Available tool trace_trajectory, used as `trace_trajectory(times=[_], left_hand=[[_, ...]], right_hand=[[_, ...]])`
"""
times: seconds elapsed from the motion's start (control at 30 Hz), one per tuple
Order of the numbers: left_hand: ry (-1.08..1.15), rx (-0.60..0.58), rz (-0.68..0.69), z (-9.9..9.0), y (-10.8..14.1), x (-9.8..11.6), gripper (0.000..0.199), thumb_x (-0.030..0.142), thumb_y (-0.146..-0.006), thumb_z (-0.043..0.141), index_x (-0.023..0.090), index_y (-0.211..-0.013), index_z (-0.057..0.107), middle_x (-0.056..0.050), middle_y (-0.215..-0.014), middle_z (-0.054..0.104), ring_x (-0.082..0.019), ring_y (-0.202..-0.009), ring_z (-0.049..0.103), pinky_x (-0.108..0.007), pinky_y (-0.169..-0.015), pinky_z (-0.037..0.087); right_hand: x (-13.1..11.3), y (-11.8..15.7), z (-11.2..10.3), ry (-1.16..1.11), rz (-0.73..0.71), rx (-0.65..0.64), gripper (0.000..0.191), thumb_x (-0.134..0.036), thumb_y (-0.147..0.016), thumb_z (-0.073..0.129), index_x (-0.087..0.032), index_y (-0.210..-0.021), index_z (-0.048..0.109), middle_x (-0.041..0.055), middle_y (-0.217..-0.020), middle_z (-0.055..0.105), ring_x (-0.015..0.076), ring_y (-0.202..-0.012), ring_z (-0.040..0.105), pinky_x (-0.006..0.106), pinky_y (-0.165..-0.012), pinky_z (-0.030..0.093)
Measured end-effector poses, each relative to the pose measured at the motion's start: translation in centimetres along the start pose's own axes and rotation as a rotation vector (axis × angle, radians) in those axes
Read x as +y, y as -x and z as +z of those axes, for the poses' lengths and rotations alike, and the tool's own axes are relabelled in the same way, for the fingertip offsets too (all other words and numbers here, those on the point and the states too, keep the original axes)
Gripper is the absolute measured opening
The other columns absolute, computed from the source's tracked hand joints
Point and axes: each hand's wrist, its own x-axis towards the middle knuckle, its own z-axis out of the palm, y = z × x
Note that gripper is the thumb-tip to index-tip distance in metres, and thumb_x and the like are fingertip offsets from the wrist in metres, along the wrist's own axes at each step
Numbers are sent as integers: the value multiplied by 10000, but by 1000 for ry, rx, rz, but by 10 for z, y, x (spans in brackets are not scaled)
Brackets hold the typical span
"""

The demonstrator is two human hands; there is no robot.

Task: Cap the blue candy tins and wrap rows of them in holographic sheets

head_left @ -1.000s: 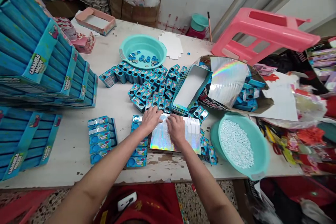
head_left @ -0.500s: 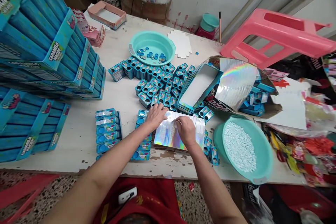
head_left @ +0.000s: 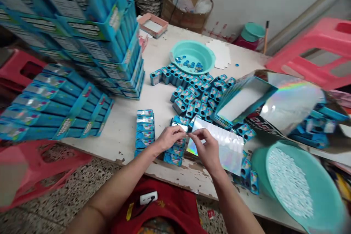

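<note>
My left hand (head_left: 173, 137) and my right hand (head_left: 205, 147) meet fingertip to fingertip, both pinched. What lies between the fingers is too small to make out. Under and beside my right hand is a shiny holographic sheet (head_left: 229, 150) with faint rectangles on it. A column of small blue candy boxes (head_left: 172, 159) lies beneath my left hand, partly hidden by it. Further left stands a second row of the same boxes (head_left: 144, 135). Beyond the hands, many small blue boxes with round holes (head_left: 197, 108) crowd together.
A teal basin (head_left: 193, 49) with round blue pieces sits at the back. Another basin (head_left: 263, 175) holds white pellets (head_left: 290, 182) at right. Blue display trays (head_left: 109, 51) are stacked high at left. An open carton (head_left: 263, 111) and a pink stool (head_left: 326, 51) stand at right.
Both hands have left the middle of the holographic sheet and come together at its left edge, over the column of blue boxes. The camera view has turned left.
</note>
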Motion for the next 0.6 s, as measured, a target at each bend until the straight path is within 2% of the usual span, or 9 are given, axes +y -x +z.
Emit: trace_trajectory(times=[0.1,0.2,0.3,0.37,0.43,0.6], left_hand=[[-114,152,-89,-53,40,-10,236,379,-798,516,157,-838,585,20,-688,535,-99,-607,506,-214,-582,427],[-285,261,-129,-106,74,-14,219,371,-800,494,172,-865,561,36,-633,510,-107,-579,497,-212,-555,396],[-466,344,-117,-144,90,-18,179,345,-804,470,190,-875,527,51,-603,478,-117,-586,487,-216,-559,367],[-562,383,-94,-158,90,-24,150,324,-811,445,196,-861,505,49,-633,478,-120,-617,481,-219,-577,356],[-605,391,-85,-164,86,-32,127,303,-817,419,199,-851,484,46,-664,478,-120,-636,473,-223,-594,351],[-549,439,-96,-161,77,-53,78,262,-820,391,211,-862,433,48,-692,450,-118,-649,453,-230,-615,354]], right_hand=[[-4,6,67,-137,99,-64,184,-370,-785,595,-196,-724,583,-7,-679,587,135,-609,523,265,-588,432],[-10,9,131,-165,107,-79,187,-367,-749,628,-191,-689,605,26,-764,584,163,-713,540,292,-668,445],[-16,6,176,-109,91,-50,160,-350,-738,638,-201,-682,623,38,-796,555,187,-766,526,321,-728,434],[-18,2,193,-44,73,-15,146,-335,-739,634,-203,-675,623,51,-820,540,210,-816,511,341,-764,418],[-18,-1,204,22,73,18,127,-307,-734,632,-203,-665,616,68,-851,526,232,-859,490,358,-786,402],[-11,1,214,34,58,61,70,-245,-744,591,-202,-688,587,73,-852,498,244,-869,471,378,-806,383]])
